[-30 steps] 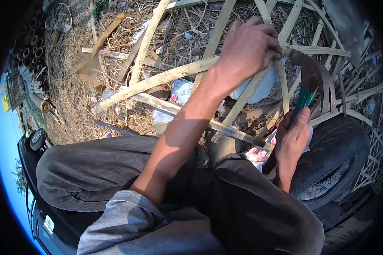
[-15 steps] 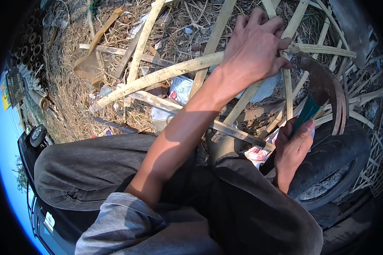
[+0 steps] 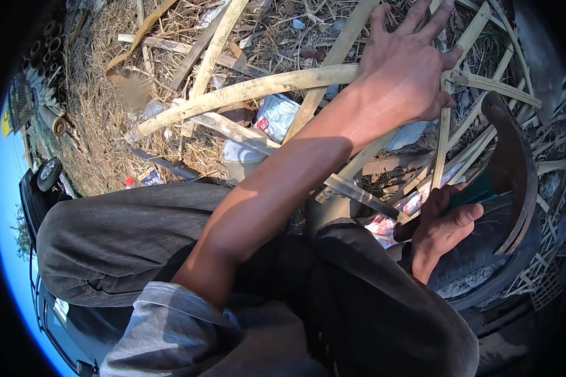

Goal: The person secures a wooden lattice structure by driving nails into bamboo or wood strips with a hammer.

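Note:
My left hand (image 3: 405, 72) lies across a loose lattice of pale split-bamboo strips (image 3: 245, 92), its fingers spread over a crossing. A long curved strip passes beneath that wrist, and its short end (image 3: 497, 85) sticks out on the right. Lower down, my right hand (image 3: 443, 232) is closed round the green handle of a machete (image 3: 512, 179) with a broad, dark, curved blade. The blade stands clear of the strips' crossing, above the tyre. My left forearm covers part of the lattice.
A black tyre (image 3: 478, 270) lies at the right beside my knee. Dry straw and litter, including a white plastic packet (image 3: 278, 116), cover the ground. Stacked bamboo poles (image 3: 47, 47) are at the far left, with a dark vehicle (image 3: 34, 188) below them. More strips lie at the right edge.
My left hand has shifted slightly right, and its fingers have spread from a bent grasp. My right hand has tilted the machete, swinging its blade right and down, away from the crossing.

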Demonstrator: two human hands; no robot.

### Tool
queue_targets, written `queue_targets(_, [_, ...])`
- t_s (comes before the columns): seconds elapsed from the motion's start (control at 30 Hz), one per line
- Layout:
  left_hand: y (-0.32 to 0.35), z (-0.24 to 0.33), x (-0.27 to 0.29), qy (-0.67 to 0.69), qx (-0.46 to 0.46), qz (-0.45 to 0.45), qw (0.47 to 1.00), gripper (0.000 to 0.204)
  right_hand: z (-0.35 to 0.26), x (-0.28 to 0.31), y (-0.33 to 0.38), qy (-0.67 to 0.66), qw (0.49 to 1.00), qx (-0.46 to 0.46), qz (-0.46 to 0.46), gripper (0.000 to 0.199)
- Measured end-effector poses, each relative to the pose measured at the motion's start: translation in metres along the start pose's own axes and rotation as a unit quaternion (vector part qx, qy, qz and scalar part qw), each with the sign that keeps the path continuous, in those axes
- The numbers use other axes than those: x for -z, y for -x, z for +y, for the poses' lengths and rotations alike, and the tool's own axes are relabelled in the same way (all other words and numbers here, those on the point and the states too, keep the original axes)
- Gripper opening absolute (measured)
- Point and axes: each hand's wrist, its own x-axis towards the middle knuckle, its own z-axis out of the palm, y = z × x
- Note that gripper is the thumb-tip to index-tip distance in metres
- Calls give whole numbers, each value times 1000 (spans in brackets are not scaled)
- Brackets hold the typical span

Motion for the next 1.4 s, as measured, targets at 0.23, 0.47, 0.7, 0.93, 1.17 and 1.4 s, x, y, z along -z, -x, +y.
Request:
queue_targets(0.23, [7, -5, 15, 39, -6, -13, 999, 62, 0, -8, -2, 11, 1000, -16, 8, 67])
queue_targets(0.47, [7, 13, -6, -32, 61, -42, 997, 68, 5, -4, 4, -51, 995, -77, 20, 66])
queue_targets(0.7, [-16, 48, -49, -352, 246, -16, 903, 67, 5, -3, -3, 89, 994, -59, -24, 69])
queue_targets(0.93, [-13, -22, -48, -89, -32, 137, 986, 81, -8, -12, 0, 24, 995, -91, -43, 65])
queue_targets(1.17, [-8, -22, -49, -75, -28, 131, 988, 77, -10, -14, 3, -7, 996, -83, -32, 65])
queue_targets(1.4, [-3, -16, -52, -60, -52, 175, 981, 76, -15, -7, 10, -64, 992, -111, 2, 66])
